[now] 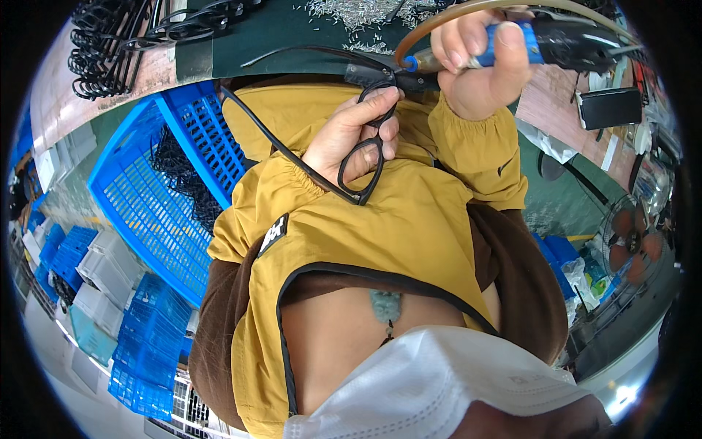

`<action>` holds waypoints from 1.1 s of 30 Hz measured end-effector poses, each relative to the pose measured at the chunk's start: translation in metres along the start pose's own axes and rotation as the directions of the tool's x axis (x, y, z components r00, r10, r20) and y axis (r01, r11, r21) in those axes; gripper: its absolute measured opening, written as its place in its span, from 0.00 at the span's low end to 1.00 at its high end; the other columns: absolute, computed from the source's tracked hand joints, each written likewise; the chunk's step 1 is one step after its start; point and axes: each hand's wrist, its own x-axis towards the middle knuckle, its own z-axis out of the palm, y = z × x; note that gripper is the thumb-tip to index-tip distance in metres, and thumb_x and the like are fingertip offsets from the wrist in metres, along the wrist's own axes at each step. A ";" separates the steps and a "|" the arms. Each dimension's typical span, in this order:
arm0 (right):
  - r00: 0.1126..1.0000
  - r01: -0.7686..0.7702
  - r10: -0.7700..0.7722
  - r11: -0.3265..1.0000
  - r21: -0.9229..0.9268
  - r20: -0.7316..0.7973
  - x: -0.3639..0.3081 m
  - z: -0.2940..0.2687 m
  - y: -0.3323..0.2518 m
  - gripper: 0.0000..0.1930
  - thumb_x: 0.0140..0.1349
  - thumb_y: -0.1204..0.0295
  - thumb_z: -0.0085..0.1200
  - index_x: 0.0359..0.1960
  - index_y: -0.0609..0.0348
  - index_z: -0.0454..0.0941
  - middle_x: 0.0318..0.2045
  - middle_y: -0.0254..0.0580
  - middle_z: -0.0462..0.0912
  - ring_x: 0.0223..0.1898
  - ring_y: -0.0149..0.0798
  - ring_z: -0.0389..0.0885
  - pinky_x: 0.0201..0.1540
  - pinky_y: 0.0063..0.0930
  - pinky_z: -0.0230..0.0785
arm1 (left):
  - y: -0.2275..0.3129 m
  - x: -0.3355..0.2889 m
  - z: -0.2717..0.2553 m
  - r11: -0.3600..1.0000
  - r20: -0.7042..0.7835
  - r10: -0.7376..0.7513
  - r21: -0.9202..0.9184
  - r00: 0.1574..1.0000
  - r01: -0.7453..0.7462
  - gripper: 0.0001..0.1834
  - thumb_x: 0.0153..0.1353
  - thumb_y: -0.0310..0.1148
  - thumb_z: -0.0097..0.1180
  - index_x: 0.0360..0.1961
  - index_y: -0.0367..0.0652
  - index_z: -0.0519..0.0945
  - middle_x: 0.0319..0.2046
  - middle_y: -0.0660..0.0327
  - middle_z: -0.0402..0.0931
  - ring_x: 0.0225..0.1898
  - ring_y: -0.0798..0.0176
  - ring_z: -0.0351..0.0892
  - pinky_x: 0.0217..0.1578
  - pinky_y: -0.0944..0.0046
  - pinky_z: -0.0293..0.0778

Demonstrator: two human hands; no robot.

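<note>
My left hand point(352, 135) is closed round the front of a black eyeglass frame point(371, 192), between its two rims. One temple runs back past my left wrist; the other reaches left along the table edge. A power screwdriver point(537, 44) with a blue and black body is gripped in my right hand point(479, 69). Its tip points left at the upper end of the glasses, by the hinge. Whether the tip touches a screw is too small to tell. A small dark block point(365, 75) lies at the table edge beside that hinge.
Many tiny metallic pieces point(365, 16) are spread over the green mat point(256, 47). Black frames point(106, 55) are piled at the far left. A blue basket point(146, 212) with black parts stands left of my lap. At right are a black box point(610, 107) and a fan point(632, 238).
</note>
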 end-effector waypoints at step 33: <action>0.973 0.076 -0.084 0.996 -0.042 -0.214 0.021 -0.087 -0.042 0.10 0.70 0.62 0.53 0.43 0.55 0.77 0.24 0.30 0.68 0.23 0.26 0.65 0.22 0.18 0.57 | 0.104 -0.136 -0.082 -0.247 0.144 0.885 0.952 -0.442 -0.183 0.20 0.66 0.34 0.66 0.52 0.35 0.72 0.27 0.64 0.73 0.24 0.76 0.68 0.25 0.73 0.65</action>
